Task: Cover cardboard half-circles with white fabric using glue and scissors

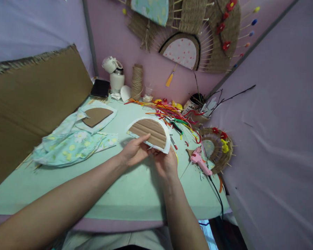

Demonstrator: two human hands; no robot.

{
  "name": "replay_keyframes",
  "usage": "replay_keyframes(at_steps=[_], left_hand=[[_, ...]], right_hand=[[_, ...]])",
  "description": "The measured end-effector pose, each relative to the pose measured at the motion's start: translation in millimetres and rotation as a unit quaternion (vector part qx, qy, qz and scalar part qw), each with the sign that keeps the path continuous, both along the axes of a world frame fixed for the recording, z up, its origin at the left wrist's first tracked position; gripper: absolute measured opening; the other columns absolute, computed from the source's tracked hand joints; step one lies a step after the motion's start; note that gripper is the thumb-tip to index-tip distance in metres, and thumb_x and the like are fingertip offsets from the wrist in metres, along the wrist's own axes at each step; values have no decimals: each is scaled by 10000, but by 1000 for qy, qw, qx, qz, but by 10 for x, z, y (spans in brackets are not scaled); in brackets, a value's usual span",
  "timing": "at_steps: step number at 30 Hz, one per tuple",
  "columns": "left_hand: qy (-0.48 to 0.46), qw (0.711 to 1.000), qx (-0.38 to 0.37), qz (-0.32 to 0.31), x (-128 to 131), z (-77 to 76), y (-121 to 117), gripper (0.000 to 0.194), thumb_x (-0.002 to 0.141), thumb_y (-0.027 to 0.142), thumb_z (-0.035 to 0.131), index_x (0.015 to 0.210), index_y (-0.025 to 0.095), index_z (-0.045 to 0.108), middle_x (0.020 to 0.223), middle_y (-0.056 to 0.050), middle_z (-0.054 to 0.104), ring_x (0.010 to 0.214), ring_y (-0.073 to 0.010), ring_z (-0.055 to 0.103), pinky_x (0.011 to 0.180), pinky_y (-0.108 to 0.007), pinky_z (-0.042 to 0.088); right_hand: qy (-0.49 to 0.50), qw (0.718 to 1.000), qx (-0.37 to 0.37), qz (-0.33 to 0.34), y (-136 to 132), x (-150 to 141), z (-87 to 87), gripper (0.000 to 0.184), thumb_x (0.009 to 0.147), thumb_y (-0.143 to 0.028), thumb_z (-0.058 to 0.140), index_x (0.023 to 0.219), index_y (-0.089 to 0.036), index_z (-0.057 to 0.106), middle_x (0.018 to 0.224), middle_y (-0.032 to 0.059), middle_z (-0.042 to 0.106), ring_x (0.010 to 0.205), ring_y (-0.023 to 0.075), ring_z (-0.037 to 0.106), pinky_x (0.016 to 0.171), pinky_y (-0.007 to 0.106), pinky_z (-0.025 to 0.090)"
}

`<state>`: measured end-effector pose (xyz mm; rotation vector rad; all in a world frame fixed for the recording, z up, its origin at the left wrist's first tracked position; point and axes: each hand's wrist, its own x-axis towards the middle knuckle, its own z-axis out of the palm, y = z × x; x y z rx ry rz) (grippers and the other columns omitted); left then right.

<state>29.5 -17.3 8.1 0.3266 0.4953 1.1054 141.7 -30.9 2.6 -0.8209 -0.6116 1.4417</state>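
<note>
Between my two hands is a half-round piece of cardboard [151, 131] with fabric around its edge, held above the table. My left hand [136, 150] grips its straight lower edge, the thumb lying on the cardboard face. At the right corner, my right hand [166, 163] supports the piece from below, its fingers partly hidden behind it. Left of my hands lies floral fabric [73, 147], and behind that a second cardboard piece [97, 116] rests on cloth. A pink glue gun [200, 160] lies to the right of my right hand.
Pipe cleaners [169, 113] and green-handled pliers [176, 126] lie beyond my hands. A twine spool [137, 81] and a white jar [117, 80] stand at the back. A large cardboard sheet [36, 104] leans at left. A round twine wreath [225, 156] sits at the right edge.
</note>
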Motion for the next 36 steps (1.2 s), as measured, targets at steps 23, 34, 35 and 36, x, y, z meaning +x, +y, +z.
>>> replay_keyframes(at_steps=[23, 34, 35, 36], left_hand=[[7, 1000, -2, 19, -10, -9, -42, 328, 811, 95, 594, 1138, 101, 597, 992, -112, 723, 942, -216, 681, 845, -344, 569], [9, 1000, -7, 18, 52, 20, -89, 184, 836, 82, 568, 1007, 70, 635, 933, -126, 728, 898, -216, 691, 823, -356, 584], [10, 1000, -7, 18, 54, 18, -86, 179, 838, 83, 565, 1000, 68, 640, 929, -127, 730, 891, -213, 692, 817, -350, 584], [12, 1000, -7, 18, 57, 14, -82, 174, 840, 83, 561, 993, 66, 644, 926, -128, 730, 884, -210, 693, 810, -343, 586]], right_hand=[[18, 1000, 18, -7, -24, -18, -70, 233, 742, -255, 645, 962, -213, 708, 1029, 32, 729, 956, 201, 653, 870, 340, 515], [-74, 992, 63, -84, -72, 1, -120, 282, 858, -356, 543, 1038, -189, 682, 1000, 62, 721, 945, 198, 660, 877, 361, 495], [-89, 990, 59, -91, -78, 9, -125, 329, 878, -413, 507, 1037, -180, 677, 988, 69, 718, 946, 202, 657, 876, 365, 492], [-113, 987, 59, -96, -85, 19, -128, 376, 892, -457, 474, 1034, -171, 671, 978, 76, 713, 949, 206, 652, 876, 368, 486]])
